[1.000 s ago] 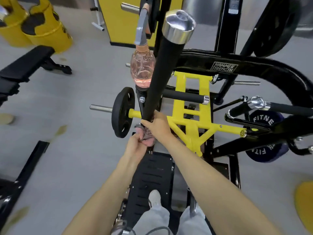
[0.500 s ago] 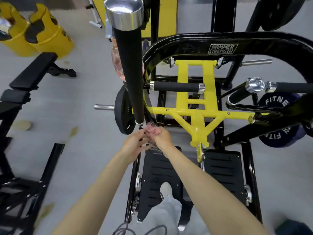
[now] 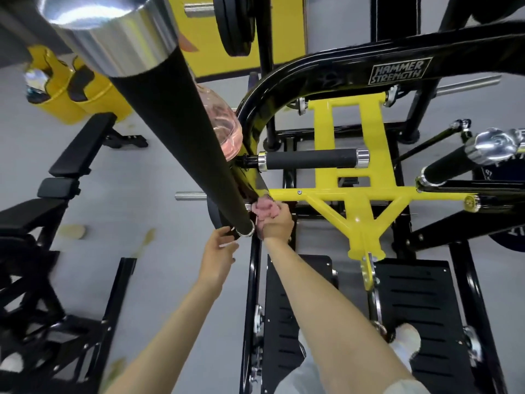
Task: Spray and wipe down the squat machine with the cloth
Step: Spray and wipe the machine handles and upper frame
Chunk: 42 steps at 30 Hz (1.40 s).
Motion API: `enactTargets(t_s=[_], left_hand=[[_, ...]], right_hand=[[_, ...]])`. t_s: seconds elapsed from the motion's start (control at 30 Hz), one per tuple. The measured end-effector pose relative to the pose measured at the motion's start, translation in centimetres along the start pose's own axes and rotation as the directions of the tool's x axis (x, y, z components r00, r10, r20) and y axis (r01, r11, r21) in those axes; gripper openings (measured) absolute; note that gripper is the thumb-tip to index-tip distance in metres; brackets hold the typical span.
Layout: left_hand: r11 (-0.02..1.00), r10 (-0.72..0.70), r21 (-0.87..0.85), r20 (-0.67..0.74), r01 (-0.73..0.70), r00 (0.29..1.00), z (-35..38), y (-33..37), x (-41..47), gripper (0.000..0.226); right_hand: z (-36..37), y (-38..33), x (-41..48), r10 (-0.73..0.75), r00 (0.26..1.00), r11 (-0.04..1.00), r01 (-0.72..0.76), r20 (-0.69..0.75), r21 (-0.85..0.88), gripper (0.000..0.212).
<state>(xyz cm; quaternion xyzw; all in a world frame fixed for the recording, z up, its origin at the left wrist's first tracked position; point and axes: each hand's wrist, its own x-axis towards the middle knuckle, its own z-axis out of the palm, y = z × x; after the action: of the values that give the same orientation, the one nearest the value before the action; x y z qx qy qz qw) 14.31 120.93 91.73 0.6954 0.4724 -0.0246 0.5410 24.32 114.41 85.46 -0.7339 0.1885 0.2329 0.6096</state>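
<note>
Grey gym floor (image 3: 147,177), seen from above.
- Black-and-yellow steel squat machine (image 3: 349,200): fills the frame from centre to 3 o'clock.
- Long black foam-covered handle with chrome cap (image 3: 176,132): runs from 11 o'clock to centre.
- Crumpled pink cloth (image 3: 265,207): at centre, pressed against the frame beside the handle's lower end.
- Right hand (image 3: 277,226): fingers curled round the cloth.
- Left hand (image 3: 218,251): fingers loosely spread, holding nothing, just at 7 o'clock of the handle's end.
- Clear spray bottle of pink liquid (image 3: 227,129): behind the handle, at 11 o'clock of the cloth.
- Black padded bench (image 3: 82,146): at 9 o'clock.
</note>
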Motion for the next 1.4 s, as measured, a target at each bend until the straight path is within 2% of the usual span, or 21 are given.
enactTargets(t_s=[0.1, 0.17, 0.27, 0.33, 0.37, 0.47, 0.57, 0.7, 0.77, 0.83, 0.87, 0.93, 1.0, 1.07, 1.13, 1.23, 1.33, 1.4], left_hand=[[1.0, 0.0, 0.006, 0.016, 0.0, 1.0, 0.2, -0.2, -0.2, 0.033], [1.0, -0.015, -0.027, 0.013, 0.016, 1.0, 0.4, -0.3, -0.2, 0.035], [0.997, -0.04, -0.073, 0.0, 0.04, 0.999, 1.0, -0.4, -0.3, 0.041], [0.996, -0.044, -0.079, -0.002, 0.043, 0.999, 1.3, -0.1, -0.7, 0.043], [0.996, -0.044, -0.078, -0.005, 0.043, 0.999, 1.3, 0.1, -0.9, 0.044], [0.995, -0.058, -0.086, -0.03, 0.055, 0.998, 1.1, 0.4, -1.0, 0.043], [0.994, -0.071, -0.091, -0.04, 0.067, 0.997, 0.7, 0.6, -1.3, 0.046], [0.991, -0.085, -0.107, -0.025, 0.082, 0.996, 0.6, 0.4, -2.1, 0.044], [0.99, -0.086, -0.117, -0.024, 0.083, 0.996, 0.5, 0.3, -2.4, 0.045], [0.989, -0.088, -0.126, -0.028, 0.083, 0.996, 0.4, 0.1, -2.6, 0.045], [0.988, -0.088, -0.13, -0.027, 0.083, 0.996, 0.4, 0.1, -2.6, 0.044], [0.987, -0.086, -0.141, -0.017, 0.083, 0.996, 0.2, 0.0, -2.8, 0.043], [0.985, -0.074, -0.155, -0.011, 0.071, 0.997, -0.2, 0.3, -3.1, 0.041], [0.986, -0.038, -0.162, -0.034, 0.032, 0.999, -1.0, 1.3, -3.5, 0.037], [0.985, 0.031, -0.17, -0.073, -0.043, 0.997, -2.4, 3.4, -3.8, 0.033], [0.965, 0.199, -0.144, -0.147, -0.22, 0.969, -4.7, 7.1, -3.8, 0.03], [0.904, 0.406, -0.063, -0.182, -0.422, 0.896, -6.3, 11.6, -3.6, 0.052], [0.841, 0.532, -0.028, -0.138, -0.541, 0.835, -6.9, 15.0, -3.6, 0.071]], right_hand=[[1.1, -0.2, -0.1, 0.037, 0.999, 0.999, -0.037, 0.015, 0.013, 0.021], [1.0, -0.4, 0.3, 0.064, 0.995, 0.998, -0.064, 0.074, -0.002, 0.024], [0.2, -0.2, 0.2, 0.157, 0.974, 0.972, -0.122, 0.165, -0.203, 0.025], [-0.5, -0.3, -0.4, 0.235, 0.95, 0.958, -0.19, 0.207, -0.216, 0.025], [-0.9, -0.6, -0.7, 0.232, 0.944, 0.96, -0.184, 0.233, -0.211, 0.027], [-1.3, -2.3, -1.4, 0.142, 0.935, 0.955, -0.044, 0.324, -0.292, 0.026], [-1.7, -3.4, -0.9, 0.151, 0.906, 0.974, -0.069, 0.395, -0.216, 0.027], [-3.2, -4.3, -1.3, 0.186, 0.884, 0.974, -0.107, 0.428, -0.201, 0.033], [-3.5, -4.4, -1.6, 0.196, 0.906, 0.971, -0.126, 0.374, -0.203, 0.025], [-4.2, -4.8, -2.2, 0.217, 0.907, 0.971, -0.164, 0.361, -0.172, 0.008], [-4.3, -4.8, -2.1, 0.244, 0.897, 0.969, -0.207, 0.368, -0.138, 0.015], [-5.1, -4.8, -2.4, 0.308, 0.867, 0.951, -0.295, 0.392, -0.094, 0.013], [-6.1, -4.6, -2.9, 0.316, 0.859, 0.943, -0.33, 0.404, -0.038, 0.022], [-7.4, -4.3, -3.6, 0.303, 0.849, 0.943, -0.332, 0.433, -0.009, 0.03], [-8.7, -4.4, -4.4, 0.301, 0.864, 0.941, -0.338, 0.404, 0.022, 0.031], [-10.2, -5.8, -4.9, 0.272, 0.889, 0.94, -0.328, 0.368, 0.098, 0.029], [-10.7, -8.2, -5.4, 0.246, 0.915, 0.947, -0.297, 0.319, 0.124, 0.027], [-10.7, -9.7, -6.0, 0.24, 0.937, 0.955, -0.274, 0.253, 0.109, 0.025]])
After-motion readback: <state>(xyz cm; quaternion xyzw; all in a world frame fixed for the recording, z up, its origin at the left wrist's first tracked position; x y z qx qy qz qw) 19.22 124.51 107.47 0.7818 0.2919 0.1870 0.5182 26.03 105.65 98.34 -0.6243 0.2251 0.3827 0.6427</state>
